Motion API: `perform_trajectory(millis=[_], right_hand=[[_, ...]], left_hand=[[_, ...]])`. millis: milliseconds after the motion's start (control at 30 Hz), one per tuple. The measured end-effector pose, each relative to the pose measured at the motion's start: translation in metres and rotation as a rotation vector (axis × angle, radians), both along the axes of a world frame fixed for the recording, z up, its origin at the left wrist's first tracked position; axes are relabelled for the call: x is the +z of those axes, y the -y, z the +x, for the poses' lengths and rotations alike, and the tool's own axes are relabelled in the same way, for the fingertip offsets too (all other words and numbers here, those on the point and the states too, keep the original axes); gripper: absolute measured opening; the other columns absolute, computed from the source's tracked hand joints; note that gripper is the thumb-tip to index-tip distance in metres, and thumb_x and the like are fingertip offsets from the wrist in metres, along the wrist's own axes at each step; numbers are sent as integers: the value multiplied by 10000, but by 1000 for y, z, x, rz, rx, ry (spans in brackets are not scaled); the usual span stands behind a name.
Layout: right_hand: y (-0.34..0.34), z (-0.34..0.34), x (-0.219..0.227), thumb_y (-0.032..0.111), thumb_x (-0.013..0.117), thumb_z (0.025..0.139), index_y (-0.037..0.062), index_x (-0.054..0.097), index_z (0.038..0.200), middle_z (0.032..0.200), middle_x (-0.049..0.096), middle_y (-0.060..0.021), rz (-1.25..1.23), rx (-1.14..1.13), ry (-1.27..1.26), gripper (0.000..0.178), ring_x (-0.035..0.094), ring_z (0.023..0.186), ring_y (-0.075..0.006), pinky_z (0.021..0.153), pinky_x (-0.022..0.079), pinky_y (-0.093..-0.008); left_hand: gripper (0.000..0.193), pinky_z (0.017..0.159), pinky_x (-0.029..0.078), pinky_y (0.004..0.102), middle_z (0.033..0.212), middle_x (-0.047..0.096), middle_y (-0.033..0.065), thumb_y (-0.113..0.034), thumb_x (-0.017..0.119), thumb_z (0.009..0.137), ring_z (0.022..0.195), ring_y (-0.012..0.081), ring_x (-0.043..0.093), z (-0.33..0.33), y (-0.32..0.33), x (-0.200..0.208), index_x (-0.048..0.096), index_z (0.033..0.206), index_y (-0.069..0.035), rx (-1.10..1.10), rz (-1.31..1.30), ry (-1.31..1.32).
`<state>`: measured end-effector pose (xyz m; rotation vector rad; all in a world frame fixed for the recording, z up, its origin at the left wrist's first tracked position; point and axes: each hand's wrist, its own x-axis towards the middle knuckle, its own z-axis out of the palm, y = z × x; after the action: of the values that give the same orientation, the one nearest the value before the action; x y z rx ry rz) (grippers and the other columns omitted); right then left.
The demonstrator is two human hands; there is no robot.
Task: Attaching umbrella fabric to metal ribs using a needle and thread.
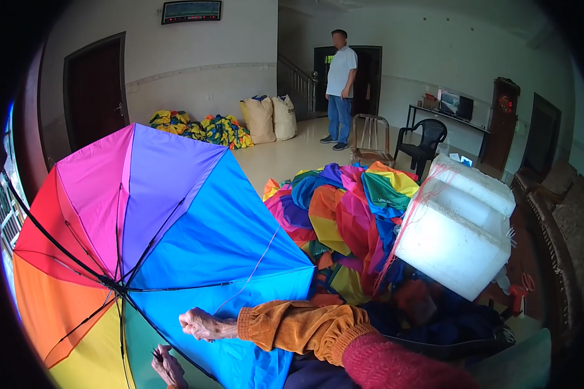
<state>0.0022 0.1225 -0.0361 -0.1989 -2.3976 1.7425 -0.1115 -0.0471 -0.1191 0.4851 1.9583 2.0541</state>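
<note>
An open umbrella (pixel 175 249) with rainbow-coloured panels fills the left side, its inside and black ribs (pixel 178 284) facing me. My right hand (pixel 204 324) is closed in front of a blue panel. A thin thread (pixel 259 262) runs from beside this hand up across the blue cloth; the fingertips hide whatever else they grip. Lower and to the left, my left hand (pixel 169 368) is closed in front of the green panel, close to a rib. A small black piece (pixel 156 354) sticks out at its fingers. The lower picture edge cuts off the left wrist.
Heaped rainbow umbrella cloth (pixel 344 207) lies beyond my right arm. A white foam box (pixel 454 223) hung with red threads (pixel 402 240) and red-handled scissors (pixel 520 293) are at right. Chairs (pixel 425 139), a standing person (pixel 341 84) and full sacks (pixel 272 118) are farther back.
</note>
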Motion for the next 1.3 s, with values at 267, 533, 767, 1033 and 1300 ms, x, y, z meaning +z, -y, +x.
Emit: perform_trajectory(millis=[267, 533, 767, 1033, 1300], right_hand=[[2, 1, -2, 64, 463, 821, -14, 458, 758, 500, 501, -99, 28, -4, -6, 101, 442, 312, -142, 275, 329, -306], [2, 3, 1, 70, 463, 823, -14, 463, 766, 494, 492, -91, 34, 10, -2, 102, 445, 322, -137, 278, 328, -302], [0, 1, -2, 71, 478, 815, -15, 472, 768, 510, 502, -95, 55, 7, 5, 99, 472, 354, -151, 300, 343, -305], [-4, -11, -22, 61, 511, 786, -15, 491, 751, 529, 519, -119, 143, 2, -53, 86, 542, 458, -187, 398, 407, -345], [0, -1, -7, 60, 517, 778, -16, 494, 737, 536, 523, -130, 127, -13, 2, 89, 553, 474, -211, 425, 413, -360]], left_hand=[[334, 279, 168, 224, 432, 282, -49, -368, 462, 890, 298, 50, 245, -6, -1, -5, 519, 764, -64, -27, -45, -63], [437, 295, 187, 235, 424, 292, -35, -445, 400, 899, 304, 66, 255, 13, -1, 21, 504, 961, -25, 36, 172, -33], [477, 292, 171, 230, 439, 281, -40, -479, 395, 891, 314, 58, 242, 31, -1, 49, 472, 1027, -28, 77, 192, 122], [361, 285, 135, 210, 447, 253, -52, -406, 458, 884, 301, 40, 206, 20, 3, 34, 503, 928, -50, -60, 62, 104], [281, 283, 134, 210, 445, 247, -59, -346, 477, 885, 296, 39, 200, 15, 7, 26, 510, 835, -72, -60, 100, 132]])
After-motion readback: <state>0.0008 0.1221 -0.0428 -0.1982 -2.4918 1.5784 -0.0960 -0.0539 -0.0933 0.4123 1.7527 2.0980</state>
